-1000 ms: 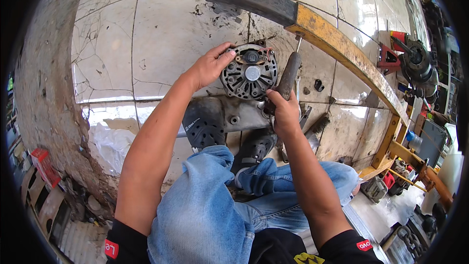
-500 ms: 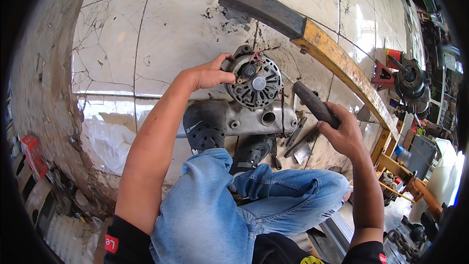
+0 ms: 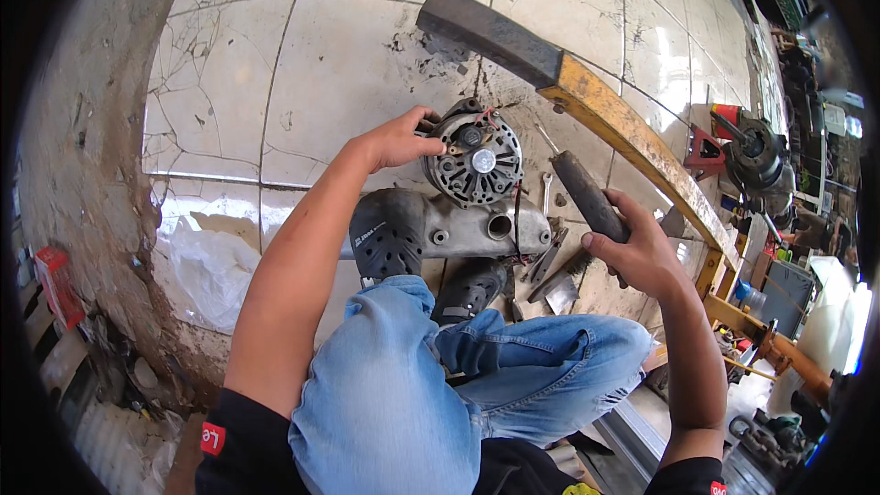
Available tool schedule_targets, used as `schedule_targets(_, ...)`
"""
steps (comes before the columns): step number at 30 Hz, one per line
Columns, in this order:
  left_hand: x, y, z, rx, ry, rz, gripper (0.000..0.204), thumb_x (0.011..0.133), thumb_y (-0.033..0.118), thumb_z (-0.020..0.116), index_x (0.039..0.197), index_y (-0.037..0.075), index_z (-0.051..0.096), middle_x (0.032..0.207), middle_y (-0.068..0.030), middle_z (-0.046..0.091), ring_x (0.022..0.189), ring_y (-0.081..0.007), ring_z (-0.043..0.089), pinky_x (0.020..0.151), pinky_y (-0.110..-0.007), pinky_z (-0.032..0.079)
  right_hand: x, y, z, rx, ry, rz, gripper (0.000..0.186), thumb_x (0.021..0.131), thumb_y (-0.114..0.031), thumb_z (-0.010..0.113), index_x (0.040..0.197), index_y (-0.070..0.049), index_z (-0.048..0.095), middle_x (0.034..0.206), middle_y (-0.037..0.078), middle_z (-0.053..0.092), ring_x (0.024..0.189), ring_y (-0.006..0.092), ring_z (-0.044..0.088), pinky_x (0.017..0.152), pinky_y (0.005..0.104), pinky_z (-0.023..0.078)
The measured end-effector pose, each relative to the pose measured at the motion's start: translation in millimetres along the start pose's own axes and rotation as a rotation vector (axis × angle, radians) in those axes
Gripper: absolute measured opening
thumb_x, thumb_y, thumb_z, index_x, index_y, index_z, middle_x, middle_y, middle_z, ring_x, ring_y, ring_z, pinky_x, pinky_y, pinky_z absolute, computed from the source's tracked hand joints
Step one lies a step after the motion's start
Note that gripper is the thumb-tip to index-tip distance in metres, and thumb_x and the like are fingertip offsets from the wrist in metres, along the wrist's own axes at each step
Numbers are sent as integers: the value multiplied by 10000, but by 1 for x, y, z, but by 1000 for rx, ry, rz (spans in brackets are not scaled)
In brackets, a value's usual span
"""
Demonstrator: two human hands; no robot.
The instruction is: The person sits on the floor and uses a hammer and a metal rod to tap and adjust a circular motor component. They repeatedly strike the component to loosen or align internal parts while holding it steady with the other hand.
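Observation:
A round metal alternator (image 3: 482, 161) stands on end with its slotted face up and a short red wire at its upper edge. My left hand (image 3: 401, 140) grips its left rim, with fingers behind and thumb in front. Beneath the alternator lies a long grey metal casting (image 3: 463, 220) with a round hole. My right hand (image 3: 639, 246) is wrapped around the thick dark handle of a screwdriver-like tool (image 3: 585, 188). Its thin metal shaft points up and left, just right of the alternator and apart from it.
A yellow and black steel beam (image 3: 614, 119) arches over the tiled floor from top centre to the right. A wrench (image 3: 547, 192) and a wide-bladed scraper (image 3: 560, 294) lie beside the casting. My shoe (image 3: 390, 229) is against its left part. Machine parts (image 3: 759, 160) crowd the right side.
The dark-handled tool has swung steeper, and its tip has moved up and away from the alternator's right edge. My left hand keeps its hold. The view has shifted slightly.

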State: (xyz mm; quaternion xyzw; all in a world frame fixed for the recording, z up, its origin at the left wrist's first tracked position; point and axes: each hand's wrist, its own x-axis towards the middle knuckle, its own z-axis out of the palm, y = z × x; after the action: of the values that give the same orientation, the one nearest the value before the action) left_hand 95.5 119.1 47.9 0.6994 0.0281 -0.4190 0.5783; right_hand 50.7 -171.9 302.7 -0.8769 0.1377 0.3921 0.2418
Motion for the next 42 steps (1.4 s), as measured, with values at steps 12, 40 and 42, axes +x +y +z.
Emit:
schedule_targets(12, -150, 175, -76, 495, 457, 219, 470, 1012, 334, 561, 1415, 97, 512, 1379, -149, 577, 1283, -253, 528, 1060, -388, 431, -63, 27, -21, 149, 173, -201, 519, 887, -320, 705, 1270, -2, 558, 763, 57, 608, 569, 116, 561, 483, 307, 450)
schedule_targets(40, -34, 46, 106, 374, 480, -128, 1428, 565, 498, 955, 1599, 149, 34, 1659, -214, 44, 1512, -448, 125, 1158, -600, 305, -9, -26, 2, -69, -62, 32, 402, 984, -369, 562, 1189, -29, 628, 670, 27, 530, 525, 132, 596, 450, 322, 478)
schedule_targets(42, -32, 53, 102, 321, 515, -98, 1336, 570, 426, 967, 1580, 120, 148, 1644, -196, 148, 1494, -429, 199, 1169, -522, 341, 6, -39, 4, -58, -107, 60, 410, 1000, -374, 543, 1204, -28, 624, 660, 24, 523, 501, 131, 582, 431, 315, 467)
